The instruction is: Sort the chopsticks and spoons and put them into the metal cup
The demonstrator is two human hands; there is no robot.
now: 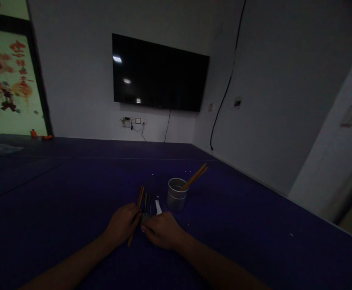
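Note:
Both my hands rest on a dark blue table over a small row of utensils. My left hand lies curled on a pair of wooden chopsticks that run under it and stick out at both ends. My right hand is closed, its fingertips pinching at dark metal utensils beside a white spoon. What exactly it grips is hidden. Just beyond stands a grey metal cup with two wooden chopsticks leaning out to the right.
A black television hangs on the white wall ahead, with sockets and cables below. A red-decorated door is at the far left, with small orange objects at the table's far edge. The room is dim.

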